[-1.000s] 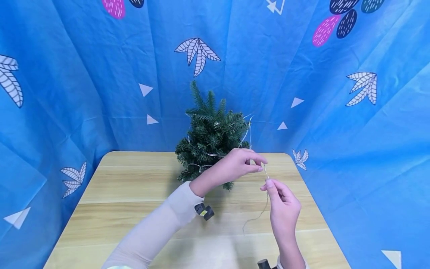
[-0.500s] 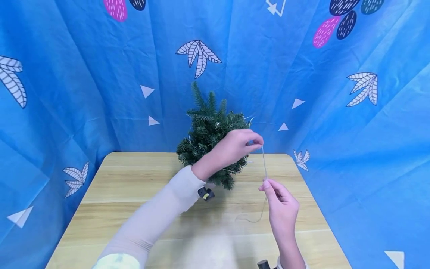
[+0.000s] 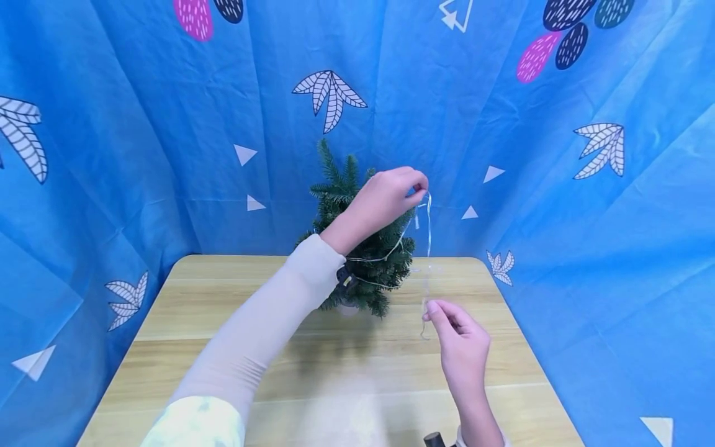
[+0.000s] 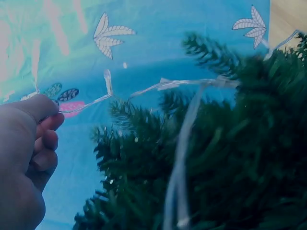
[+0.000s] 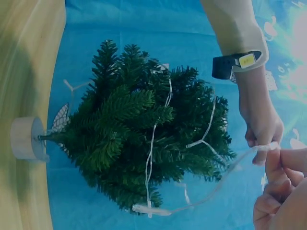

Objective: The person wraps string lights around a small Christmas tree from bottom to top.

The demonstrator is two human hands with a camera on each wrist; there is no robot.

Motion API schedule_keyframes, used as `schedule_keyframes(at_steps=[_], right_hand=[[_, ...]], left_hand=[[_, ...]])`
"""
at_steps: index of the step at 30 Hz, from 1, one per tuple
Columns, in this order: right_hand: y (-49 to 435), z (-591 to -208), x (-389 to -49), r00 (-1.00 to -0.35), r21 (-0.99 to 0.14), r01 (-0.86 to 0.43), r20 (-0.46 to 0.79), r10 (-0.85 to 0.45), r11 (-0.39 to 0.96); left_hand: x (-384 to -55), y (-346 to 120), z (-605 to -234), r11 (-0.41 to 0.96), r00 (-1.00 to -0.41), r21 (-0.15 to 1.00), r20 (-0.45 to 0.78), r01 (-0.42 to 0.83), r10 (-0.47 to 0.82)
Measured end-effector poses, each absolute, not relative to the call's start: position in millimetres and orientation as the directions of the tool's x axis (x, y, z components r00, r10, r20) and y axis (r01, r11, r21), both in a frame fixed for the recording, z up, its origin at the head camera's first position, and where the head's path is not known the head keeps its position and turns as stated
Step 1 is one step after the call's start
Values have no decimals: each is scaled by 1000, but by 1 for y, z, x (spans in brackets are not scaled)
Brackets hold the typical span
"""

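A small artificial Christmas tree (image 3: pixel 337 192) stands upright near the back of the table. Pale, clear-wired string lights (image 3: pixel 429 230) are wound about its branches and leave it on the right. Raised beside the treetop, my left hand (image 3: pixel 388 195) pinches the wire between thumb and fingers. Below it, the loose length hangs down to my right hand (image 3: pixel 463 347), which pinches it near its thin tail. In the left wrist view, the wire (image 4: pixel 88 104) runs from the fingertips back to the tree. Part of the foliage is hidden behind my left hand and sleeve in the head view.
The wooden table (image 3: pixel 223 298) has rounded back corners. A blue patterned cloth (image 3: pixel 436 81) hangs behind and along both sides. The tree's round, pale base (image 5: pixel 21 139) shows in the right wrist view. A dark wrist camera (image 5: pixel 223 67) sits on the left cuff.
My left hand has risen toward the treetop, drawing the wire up with it and lengthening the span between the hands. My right hand has shifted slightly left; less tail hangs below it.
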State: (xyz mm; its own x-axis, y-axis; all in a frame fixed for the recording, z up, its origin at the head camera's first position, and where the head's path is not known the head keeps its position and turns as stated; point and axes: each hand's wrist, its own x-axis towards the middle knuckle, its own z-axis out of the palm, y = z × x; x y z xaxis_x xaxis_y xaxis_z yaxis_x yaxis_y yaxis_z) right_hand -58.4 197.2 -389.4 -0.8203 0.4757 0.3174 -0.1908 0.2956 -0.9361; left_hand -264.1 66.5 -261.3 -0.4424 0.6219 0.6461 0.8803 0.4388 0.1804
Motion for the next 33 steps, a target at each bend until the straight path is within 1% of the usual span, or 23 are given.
schedule_keyframes(at_steps=[5, 8, 10, 13, 17, 21, 22, 28, 33], right_hand=[[195, -390, -62, -884, -943, -144, 259, 389, 300], [193, -392, -66, -918, -942, -107, 217, 332, 319], [191, -393, -69, -925, -943, -97, 204, 322, 319], [191, -394, -73, -908, -938, -111, 230, 349, 328], [194, -393, -77, -853, -934, -146, 287, 437, 327], [198, -393, -83, -819, -942, -153, 290, 495, 300], [199, -394, -85, -818, -945, -148, 283, 500, 292], [199, -399, -97, -834, -948, -139, 268, 483, 285], [196, -402, -102, -846, -949, -144, 265, 462, 280]], left_hand=[[-269, 62, -254, 431, -510, 289, 628, 855, 589], [-267, 62, -251, 410, -532, 344, 617, 845, 580], [-265, 62, -249, 397, -536, 362, 615, 843, 578], [-260, 64, -247, 381, -529, 368, 614, 848, 585], [-250, 67, -245, 362, -509, 357, 605, 861, 613], [-240, 72, -245, 351, -501, 358, 570, 865, 651], [-238, 73, -245, 347, -497, 357, 566, 867, 658], [-227, 78, -246, 345, -514, 389, 529, 854, 675], [-224, 79, -244, 345, -533, 419, 514, 840, 672]])
